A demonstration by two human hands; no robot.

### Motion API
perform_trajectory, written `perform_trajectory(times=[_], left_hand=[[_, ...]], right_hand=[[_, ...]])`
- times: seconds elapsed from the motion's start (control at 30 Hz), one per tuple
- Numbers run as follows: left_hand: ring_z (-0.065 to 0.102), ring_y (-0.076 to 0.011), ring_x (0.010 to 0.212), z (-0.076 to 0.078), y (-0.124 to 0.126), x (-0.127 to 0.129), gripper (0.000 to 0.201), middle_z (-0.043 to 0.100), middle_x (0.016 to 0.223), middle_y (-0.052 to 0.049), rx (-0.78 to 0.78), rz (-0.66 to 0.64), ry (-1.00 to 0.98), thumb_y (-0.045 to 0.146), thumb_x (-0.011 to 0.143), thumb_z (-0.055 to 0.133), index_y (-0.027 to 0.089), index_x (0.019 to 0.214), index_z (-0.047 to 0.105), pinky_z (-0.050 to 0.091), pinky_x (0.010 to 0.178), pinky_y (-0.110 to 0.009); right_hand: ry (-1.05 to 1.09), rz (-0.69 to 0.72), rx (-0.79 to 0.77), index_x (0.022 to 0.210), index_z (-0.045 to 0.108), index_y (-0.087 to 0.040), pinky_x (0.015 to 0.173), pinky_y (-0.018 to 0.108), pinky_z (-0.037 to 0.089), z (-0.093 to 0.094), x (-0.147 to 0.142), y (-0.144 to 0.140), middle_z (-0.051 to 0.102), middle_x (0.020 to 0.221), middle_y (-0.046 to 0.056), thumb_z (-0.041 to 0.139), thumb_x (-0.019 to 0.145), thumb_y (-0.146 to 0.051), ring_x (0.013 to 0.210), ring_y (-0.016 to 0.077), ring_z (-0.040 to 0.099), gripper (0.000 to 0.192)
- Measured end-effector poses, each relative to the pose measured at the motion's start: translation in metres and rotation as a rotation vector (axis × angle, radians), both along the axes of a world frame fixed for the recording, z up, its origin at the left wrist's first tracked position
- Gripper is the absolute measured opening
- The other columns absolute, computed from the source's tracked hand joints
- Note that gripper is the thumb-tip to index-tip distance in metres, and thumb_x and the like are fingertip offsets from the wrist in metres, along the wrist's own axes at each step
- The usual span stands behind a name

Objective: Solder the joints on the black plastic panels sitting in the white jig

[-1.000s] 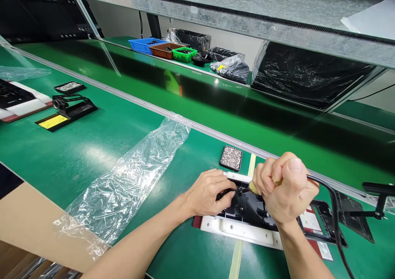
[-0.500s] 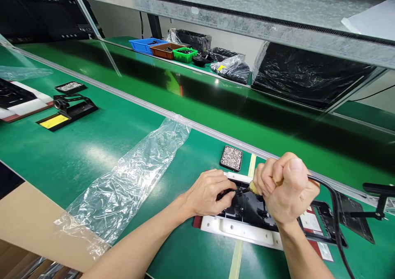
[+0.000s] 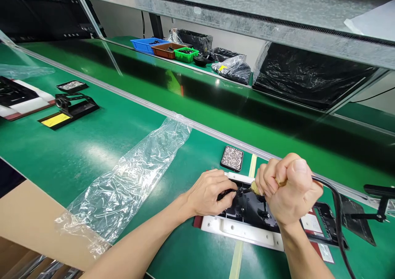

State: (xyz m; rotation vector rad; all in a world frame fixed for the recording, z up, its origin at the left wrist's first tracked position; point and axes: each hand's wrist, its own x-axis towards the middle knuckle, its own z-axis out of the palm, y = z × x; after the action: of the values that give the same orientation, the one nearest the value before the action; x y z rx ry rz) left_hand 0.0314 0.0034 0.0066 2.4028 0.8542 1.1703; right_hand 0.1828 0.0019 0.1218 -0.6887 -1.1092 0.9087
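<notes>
Squeezing the yellow tool [image 3: 254, 187], the right hand [image 3: 289, 188] is pointing at the black shell [image 3: 253, 210] on the table [image 3: 191, 254]. I can't tell if the left hand [image 3: 211, 192] is pinching. Hard pushing could be causing slips.

And on lettering, there's nothing legible! Take the white fixture [image 3: 242, 232] as the marker: just to its right, a white label [image 3: 309, 222] sits against dark red, any print too small to make out. Nearer the viewer, still right of the fixture, a second pale label [image 3: 326, 252] catches the light, equally unreadable. Far beyond the fixture, a small yellow patch [image 3: 222, 68] shows on a plastic-wrapped bundle [image 3: 236, 70], and whether it carries words, I can't tell!
</notes>
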Motion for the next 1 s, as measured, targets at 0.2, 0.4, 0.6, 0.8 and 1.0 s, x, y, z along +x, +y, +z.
perform_trajectory(times=[0.2,0.4,0.6,0.8,1.0], left_hand=[[0.058,-0.0187,0.071,0.0001,0.0004,-0.0002,0.018,0.07,0.077,-0.003,-0.002,-0.003,0.002,0.023,0.095,0.055,0.016,0.099,0.071,0.044,0.07,-0.035],[0.058,-0.0183,0.07,0.0006,0.0009,-0.0001,0.018,0.07,0.077,-0.003,0.006,0.001,0.001,0.023,0.095,0.055,0.016,0.098,0.071,0.043,0.068,-0.035],[0.058,-0.0182,0.071,-0.0003,-0.0001,0.0005,0.018,0.07,0.079,-0.003,0.003,-0.003,0.005,0.024,0.095,0.056,0.016,0.099,0.071,0.043,0.069,-0.035],[0.058,-0.0184,0.07,-0.0004,0.0002,0.0011,0.019,0.069,0.077,-0.003,0.007,0.006,0.006,0.025,0.096,0.054,0.016,0.099,0.071,0.042,0.067,-0.035],[0.058,-0.0184,0.07,-0.0008,0.0006,0.0012,0.018,0.07,0.077,-0.003,0.004,0.0,0.006,0.025,0.096,0.055,0.016,0.099,0.07,0.043,0.068,-0.035]], right_hand=[[-0.001,0.001,0.005,0.058,0.04,-0.019,0.033,0.018,0.025,-0.0002,0.0,0.0004,0.034,0.043,-0.006,0.057,0.096,-0.031,0.034,0.0051,0.028,0.043],[0.005,-0.006,0.004,0.059,0.041,-0.019,0.032,0.018,0.027,-0.001,0.0013,0.0002,0.034,0.044,-0.007,0.057,0.096,-0.032,0.034,0.0054,0.028,0.043],[-0.013,-0.007,0.0,0.059,0.04,-0.019,0.032,0.019,0.027,-0.001,0.0022,0.0006,0.034,0.044,-0.006,0.056,0.097,-0.031,0.034,0.0057,0.028,0.042],[-0.017,-0.003,-0.002,0.059,0.04,-0.019,0.032,0.019,0.027,-0.001,0.0027,0.0009,0.034,0.044,-0.006,0.055,0.097,-0.03,0.034,0.006,0.028,0.042],[-0.023,-0.001,0.0,0.059,0.039,-0.019,0.032,0.019,0.026,-0.0009,0.0037,-0.0002,0.035,0.044,-0.006,0.054,0.097,-0.028,0.034,0.006,0.028,0.042]])
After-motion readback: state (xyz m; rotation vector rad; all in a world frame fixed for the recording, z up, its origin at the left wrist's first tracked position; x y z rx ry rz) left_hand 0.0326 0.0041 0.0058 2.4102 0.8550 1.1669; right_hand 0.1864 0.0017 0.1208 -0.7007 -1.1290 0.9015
